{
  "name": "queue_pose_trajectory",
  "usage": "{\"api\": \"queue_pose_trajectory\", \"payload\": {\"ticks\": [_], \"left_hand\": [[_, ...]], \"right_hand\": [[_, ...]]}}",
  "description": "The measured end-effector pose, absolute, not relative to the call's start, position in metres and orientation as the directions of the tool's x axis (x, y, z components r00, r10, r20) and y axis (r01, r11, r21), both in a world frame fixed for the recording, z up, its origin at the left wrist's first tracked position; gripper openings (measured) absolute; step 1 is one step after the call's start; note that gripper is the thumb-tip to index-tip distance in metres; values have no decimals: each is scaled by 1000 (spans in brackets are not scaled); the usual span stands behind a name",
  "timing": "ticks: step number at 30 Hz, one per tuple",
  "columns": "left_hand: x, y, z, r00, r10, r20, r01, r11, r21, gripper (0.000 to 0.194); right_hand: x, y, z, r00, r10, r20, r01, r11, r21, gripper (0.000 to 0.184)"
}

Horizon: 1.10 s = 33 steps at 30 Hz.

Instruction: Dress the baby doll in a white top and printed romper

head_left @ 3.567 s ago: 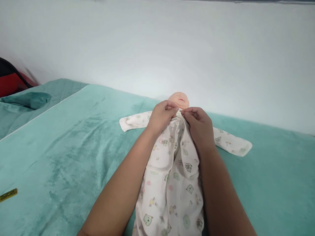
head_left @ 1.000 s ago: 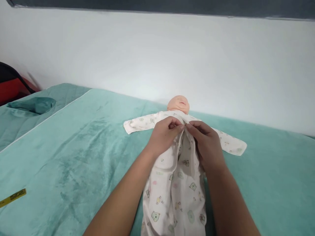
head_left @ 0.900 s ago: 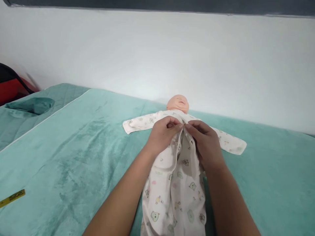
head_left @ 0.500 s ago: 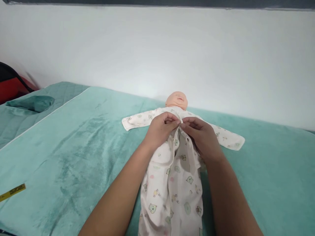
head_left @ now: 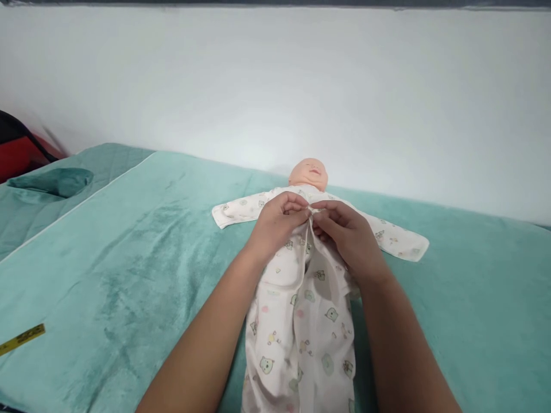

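A baby doll lies on its back, dressed in a white romper printed with small animals. Both sleeves stretch out to the sides. Over the chest, my left hand pinches one edge of the romper's front opening between thumb and fingers. Close against it, my right hand pinches the other edge, and the fingertips of both hands nearly meet. Below them the front opening gapes down the middle. Whatever fastener lies between the fingertips is hidden.
A green plush cover spreads under the doll, against a white wall. At far left are a folded green cloth and a red and black bag. A yellow strip lies at the lower left.
Both hands have shifted slightly up and left along the romper's opening, still pinching its edges. The flap under my right hand lies closer to the other edge. The doll stays in place.
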<state>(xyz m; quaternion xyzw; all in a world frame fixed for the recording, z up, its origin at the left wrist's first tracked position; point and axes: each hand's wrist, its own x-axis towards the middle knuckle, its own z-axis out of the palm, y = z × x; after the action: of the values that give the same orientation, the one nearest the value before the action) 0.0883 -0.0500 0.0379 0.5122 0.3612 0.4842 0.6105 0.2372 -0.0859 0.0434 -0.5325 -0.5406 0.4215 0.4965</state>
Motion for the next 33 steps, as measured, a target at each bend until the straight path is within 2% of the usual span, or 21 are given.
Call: {"api": "queue_pose_trajectory", "payload": {"ticks": [3, 10, 16, 20, 26, 29, 31, 33], "left_hand": [[89, -50, 37, 262, 962, 78, -167, -35, 985, 13], [93, -49, 34, 201, 972, 124, -48, -117, 992, 10], [87, -54, 30, 132, 979, 153, 34, -159, 987, 10], [79, -62, 30, 189, 974, 125, 46, -136, 990, 13], [65, -70, 38, 317, 942, 108, 214, -182, 960, 16], [54, -72, 46, 436, 898, 64, 260, -193, 946, 16], [48, -72, 51, 511, 859, 40, 276, -208, 938, 16], [44, -73, 52, 555, 831, 35, 291, -233, 928, 15]], "right_hand": [[238, -83, 41, 97, 994, 50, 55, 44, -997, 22], [235, -81, 41, 138, 990, 32, 4, 32, -999, 16], [233, -83, 45, 228, 973, 33, 125, 4, -992, 15], [233, -84, 44, 229, 973, 16, 163, -22, -986, 15], [232, -85, 47, 247, 968, 53, 208, 0, -978, 16], [234, -93, 60, 196, 980, 45, 390, -36, -920, 29], [235, -101, 71, 113, 994, -12, 584, -76, -809, 40], [234, -109, 78, 30, 996, -85, 727, -80, -682, 43]]}}
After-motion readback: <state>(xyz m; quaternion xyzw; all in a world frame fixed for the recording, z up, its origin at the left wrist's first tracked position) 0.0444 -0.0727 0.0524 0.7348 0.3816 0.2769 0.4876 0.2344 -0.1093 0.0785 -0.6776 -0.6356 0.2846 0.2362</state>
